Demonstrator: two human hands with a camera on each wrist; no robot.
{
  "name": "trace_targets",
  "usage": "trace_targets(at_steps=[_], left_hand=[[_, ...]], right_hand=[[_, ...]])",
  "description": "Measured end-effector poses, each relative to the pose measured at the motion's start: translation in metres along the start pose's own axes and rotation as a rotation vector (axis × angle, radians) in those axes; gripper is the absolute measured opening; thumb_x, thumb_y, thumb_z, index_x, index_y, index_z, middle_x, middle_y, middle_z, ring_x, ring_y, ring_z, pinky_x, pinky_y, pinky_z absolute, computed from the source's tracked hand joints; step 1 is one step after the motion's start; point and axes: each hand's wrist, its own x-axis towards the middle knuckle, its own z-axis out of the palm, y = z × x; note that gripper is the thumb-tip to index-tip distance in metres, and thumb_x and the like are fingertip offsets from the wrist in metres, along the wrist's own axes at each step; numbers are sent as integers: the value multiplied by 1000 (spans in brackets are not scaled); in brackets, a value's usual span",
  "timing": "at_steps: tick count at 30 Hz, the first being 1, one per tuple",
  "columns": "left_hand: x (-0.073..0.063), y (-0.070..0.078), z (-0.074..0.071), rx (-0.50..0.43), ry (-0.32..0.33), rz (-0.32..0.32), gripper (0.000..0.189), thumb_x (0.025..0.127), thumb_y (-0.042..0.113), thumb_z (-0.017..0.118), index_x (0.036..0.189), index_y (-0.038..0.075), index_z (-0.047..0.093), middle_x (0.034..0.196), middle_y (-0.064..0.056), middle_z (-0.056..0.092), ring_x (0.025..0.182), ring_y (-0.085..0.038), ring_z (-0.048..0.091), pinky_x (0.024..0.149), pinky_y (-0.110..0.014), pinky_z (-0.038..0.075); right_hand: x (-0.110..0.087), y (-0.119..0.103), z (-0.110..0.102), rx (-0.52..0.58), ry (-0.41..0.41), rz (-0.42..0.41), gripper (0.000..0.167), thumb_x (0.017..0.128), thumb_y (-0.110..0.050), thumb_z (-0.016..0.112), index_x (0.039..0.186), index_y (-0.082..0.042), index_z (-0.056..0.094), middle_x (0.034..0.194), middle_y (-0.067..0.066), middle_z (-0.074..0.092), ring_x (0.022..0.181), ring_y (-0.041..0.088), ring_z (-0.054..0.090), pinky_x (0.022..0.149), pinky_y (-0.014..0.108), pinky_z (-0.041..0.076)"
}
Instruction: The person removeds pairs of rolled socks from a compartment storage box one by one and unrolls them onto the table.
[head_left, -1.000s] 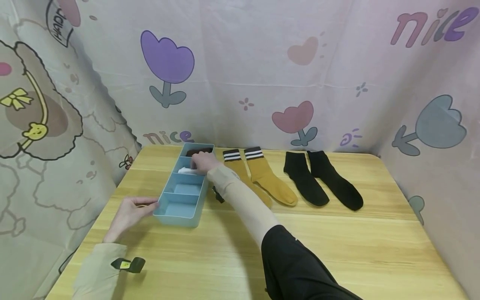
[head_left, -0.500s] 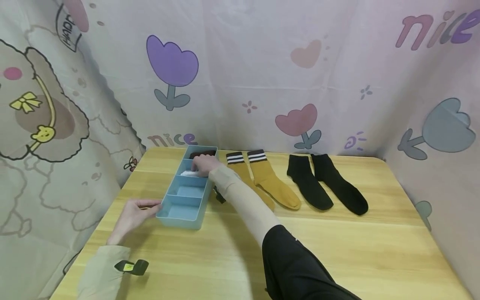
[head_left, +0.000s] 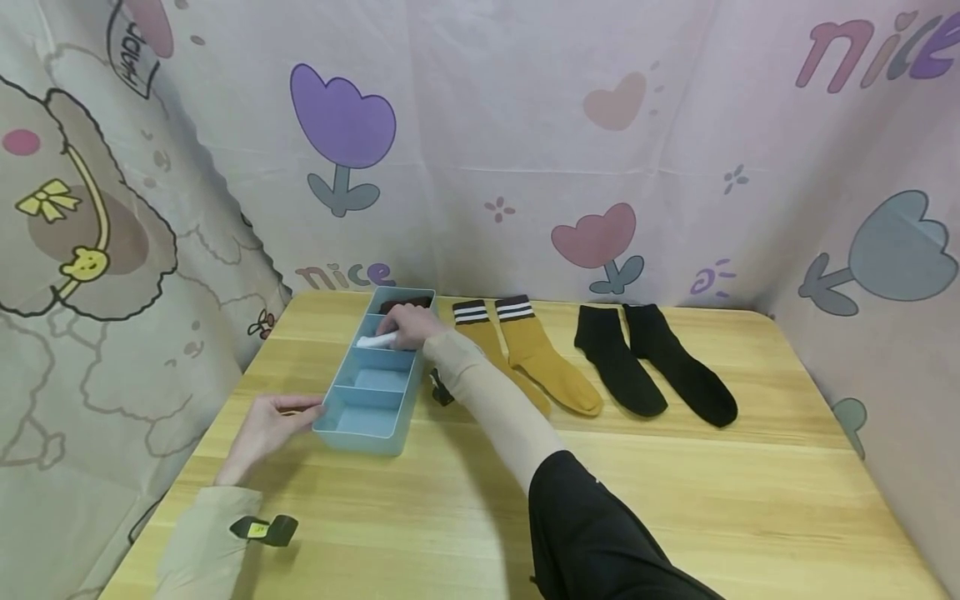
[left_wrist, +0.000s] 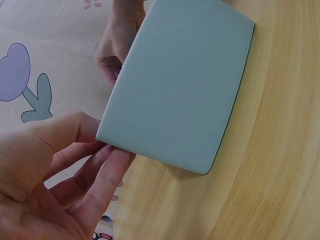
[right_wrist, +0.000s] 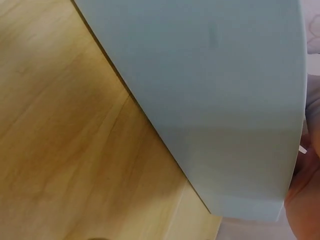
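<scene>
Pale blue plastic for the four-part box (head_left: 356,443), lengthwise on the left of the wooden table (head_left: 675,492), one end near, one end far. At the near left corner, the left hand (head_left: 262,429), thumb and fingers pinching the rim, apparently as a steadying hold. In the second compartment (head_left: 368,327) from the far end, the right hand (head_left: 411,325), fingers curled and, by the look of it, pinching the white item (head_left: 375,341); fingertips hidden, exact contact hard to make out. Perhaps a sock, but too covered to name for sure, with one end showing left of the fingers. In the farthest compartment, just beyond, a dark item (head_left: 411,301), partly behind the right hand.

Right of the box, mustard socks (head_left: 546,354) with striped cuffs, side by side, one partly hidden by the beige sleeve (head_left: 495,396). Farther right, black socks (head_left: 621,362), also paired and flat.

Step in hand, as a judgement: most likely settling the white item into the second compartment. Next move called for: a light press down below the rim, then release by the right fingers and a lift clear, with steady left-hand support at the corner meanwhile.
</scene>
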Motion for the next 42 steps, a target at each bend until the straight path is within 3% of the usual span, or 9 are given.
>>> trace_targets(at_steps=[5, 12, 17, 23, 28, 34, 42], left_hand=[[0, 1, 0, -2, -1, -10, 36, 94, 19, 71, 119, -7, 70, 113, -25, 73, 78, -4, 73, 72, -17, 56], [-2, 1, 1, 20, -7, -25, 37, 94, 21, 71, 120, -5, 70, 114, -25, 73, 78, -6, 73, 71, -17, 55], [-2, 0, 0, 55, -6, -19, 38, 94, 23, 71, 119, -4, 71, 115, -25, 72, 76, -1, 71, 70, -17, 55], [-1, -1, 0, 62, -9, -6, 37, 94, 23, 71, 119, -4, 71, 113, -25, 73, 74, 3, 69, 69, -17, 55], [-1, -3, -1, 33, -8, 5, 39, 94, 22, 72, 120, -7, 70, 110, -24, 74, 75, 1, 71, 70, -16, 55], [-3, -5, -4, 50, 0, 4, 38, 94, 21, 71, 119, -7, 70, 110, -25, 74, 73, 2, 71, 68, -15, 55], [-2, -2, 0, 35, -1, 13, 37, 94, 20, 71, 119, -8, 70, 108, -26, 74, 73, 4, 69, 68, -15, 55]], right_hand=[[-4, 1, -1, 93, 34, 13, 26, 90, -16, 75, 114, -22, 78, 114, -6, 74, 93, 11, 64, 89, 27, 53], [-11, 4, -3, 279, 123, -14, 29, 87, -11, 75, 115, -17, 77, 120, 1, 73, 97, 13, 60, 81, 21, 51], [-26, 5, -10, 399, 194, -89, 31, 87, -8, 74, 118, -11, 76, 121, 6, 73, 101, 15, 61, 81, 20, 51], [-43, 5, -15, 628, 238, -107, 31, 89, -7, 74, 120, -10, 74, 125, 10, 71, 102, 12, 62, 83, 22, 52], [-62, 3, -23, 709, 292, -138, 33, 88, -6, 74, 122, -6, 72, 127, 13, 69, 100, 14, 63, 81, 21, 54], [-98, -1, -32, 722, 304, -179, 35, 87, -3, 74, 121, -3, 71, 122, 18, 69, 95, 11, 60, 78, 21, 54], [-179, 19, -22, 629, 258, -258, 33, 83, 0, 76, 115, 2, 72, 111, 21, 73, 89, 8, 61, 76, 22, 55]])
